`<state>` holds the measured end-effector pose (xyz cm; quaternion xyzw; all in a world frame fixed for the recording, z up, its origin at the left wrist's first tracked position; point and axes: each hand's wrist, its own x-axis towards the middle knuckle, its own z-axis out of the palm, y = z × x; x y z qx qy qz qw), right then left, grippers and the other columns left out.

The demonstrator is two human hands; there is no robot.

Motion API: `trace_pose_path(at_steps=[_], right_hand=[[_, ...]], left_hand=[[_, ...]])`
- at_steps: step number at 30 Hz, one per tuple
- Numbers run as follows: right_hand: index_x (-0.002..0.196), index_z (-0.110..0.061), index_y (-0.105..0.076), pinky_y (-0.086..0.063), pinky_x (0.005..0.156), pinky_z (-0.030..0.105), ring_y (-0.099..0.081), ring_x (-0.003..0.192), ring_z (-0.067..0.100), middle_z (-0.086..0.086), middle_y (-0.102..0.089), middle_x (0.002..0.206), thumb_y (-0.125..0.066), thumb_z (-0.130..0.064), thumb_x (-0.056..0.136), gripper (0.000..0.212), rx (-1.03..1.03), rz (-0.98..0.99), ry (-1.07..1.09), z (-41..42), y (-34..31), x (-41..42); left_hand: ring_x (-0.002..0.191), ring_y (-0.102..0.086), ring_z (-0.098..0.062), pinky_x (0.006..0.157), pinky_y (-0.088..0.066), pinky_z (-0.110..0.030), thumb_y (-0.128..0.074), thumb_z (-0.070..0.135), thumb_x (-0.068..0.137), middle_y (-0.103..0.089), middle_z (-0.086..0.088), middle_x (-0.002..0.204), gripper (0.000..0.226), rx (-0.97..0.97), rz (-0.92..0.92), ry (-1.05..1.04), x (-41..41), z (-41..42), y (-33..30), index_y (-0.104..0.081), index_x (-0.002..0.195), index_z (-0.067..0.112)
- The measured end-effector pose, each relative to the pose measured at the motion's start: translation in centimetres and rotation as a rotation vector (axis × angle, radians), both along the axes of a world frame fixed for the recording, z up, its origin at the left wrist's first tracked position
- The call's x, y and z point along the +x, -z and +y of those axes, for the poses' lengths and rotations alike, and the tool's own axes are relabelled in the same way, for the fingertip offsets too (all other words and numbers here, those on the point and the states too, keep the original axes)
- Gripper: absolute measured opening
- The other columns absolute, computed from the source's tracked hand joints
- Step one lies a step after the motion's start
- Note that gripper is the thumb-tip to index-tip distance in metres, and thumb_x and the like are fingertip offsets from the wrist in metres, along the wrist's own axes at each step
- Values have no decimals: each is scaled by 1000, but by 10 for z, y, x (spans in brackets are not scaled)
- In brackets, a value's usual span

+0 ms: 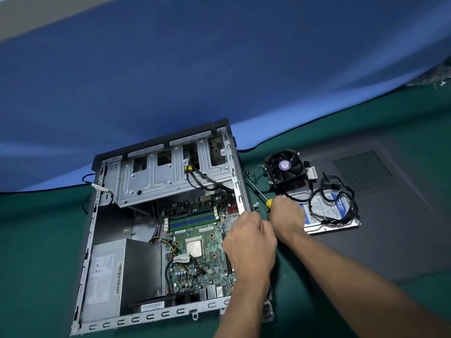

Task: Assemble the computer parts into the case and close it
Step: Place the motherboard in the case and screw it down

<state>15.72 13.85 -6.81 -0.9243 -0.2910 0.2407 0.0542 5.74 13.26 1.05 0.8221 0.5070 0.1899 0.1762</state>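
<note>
Two hands are shown at the right edge of the open computer case [156, 228], which lies on a green mat [44, 240]. The screwdriver [262, 197] is gripped by the right hand [286, 215]; the left hand [249, 242] is curled, its contents hidden. A cooler fan [284, 167] and hard drive [327, 211] lie alongside on the side panel [390, 215].

From my remote view, I see two bare forearms entering from the lower right, with no sleeves, gloves, watch or rings showing on them. The left hand [250, 242] and right hand [286, 217] are uncovered, knuckles and short fingers visible; the wrists look plain and unmarked.
</note>
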Motion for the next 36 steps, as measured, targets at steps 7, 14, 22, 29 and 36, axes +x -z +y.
trace_pose_path(at_steps=[7, 14, 22, 29, 36], right_hand=[[103, -9, -61, -41, 71, 28, -63, 102, 26, 8, -67, 108, -44, -2, 90, 23, -18, -24, -36, 3, 3, 1], [92, -8, -63, -41, 68, 27, -65, 93, 29, 10, -69, 97, -57, -12, 85, 10, 31, 117, 10, -4, -3, 9], [56, -10, -55, -38, 37, 18, -46, 27, 11, -3, -51, 34, -60, -11, 82, 26, 355, 668, 302, -31, -45, 21], [66, -7, -56, -37, 37, 20, -39, 30, 13, -1, -47, 44, -66, -4, 84, 20, 770, 1017, 439, -40, -111, 23], [72, -11, -56, -37, 33, 19, -38, 32, 7, -5, -44, 45, -58, -14, 92, 20, 881, 1591, 627, -27, -157, 22]], left_hand=[[39, -38, -19, 45, -23, -19, -76, 1, 56, -44, -1, 48, 38, 5, -31, 7, 0, 0, 4, -42, 47, 11], [39, -35, -16, 45, -21, -18, -78, 1, 55, -45, 0, 47, 39, 24, -14, 20, 0, 0, 4, -41, 47, 12], [40, -19, -3, 45, -8, -11, -75, 11, 73, -26, 10, 49, 50, 27, -80, -1, 3, -2, -1, -30, 56, 23], [94, -61, -17, 70, -44, -32, -56, 26, 92, -64, 5, 105, 32, 65, -59, 20, 6, -7, -28, -58, 124, 21], [83, -56, -3, 75, -44, -20, -55, 18, 94, -60, 12, 100, 18, 38, -281, 309, 10, 21, -101, -70, 104, 17]])
